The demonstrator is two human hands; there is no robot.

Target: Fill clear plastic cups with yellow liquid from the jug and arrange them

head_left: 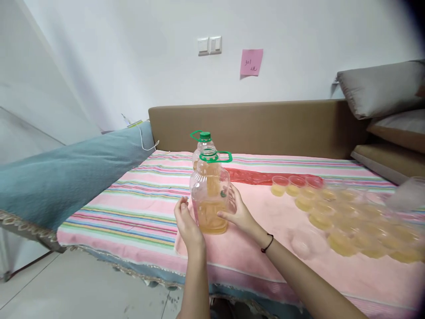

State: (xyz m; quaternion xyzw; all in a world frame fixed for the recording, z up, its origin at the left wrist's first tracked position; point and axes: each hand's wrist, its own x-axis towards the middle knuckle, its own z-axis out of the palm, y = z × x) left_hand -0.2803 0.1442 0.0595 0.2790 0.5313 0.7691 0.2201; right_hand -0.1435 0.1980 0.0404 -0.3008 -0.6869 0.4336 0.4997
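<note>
A clear plastic jug with a green carry handle and no cap on its neck stands upright on the pink cloth. It is about half full of amber liquid. My right hand grips its right side, thumb in front and fingers partly hidden behind. At the lower left side, my left hand is held close with loosely bent fingers apart; whether it touches the jug is unclear. Directly behind stands a second jug with a green cap and handle, mostly covered by the first.
Several clear cups of yellow liquid stand grouped on the right, blurred. Behind them lies a red plastic sheet. A clear crumpled-looking item lies nearer. Cushions are stacked at far right; a blue-covered armrest borders the left.
</note>
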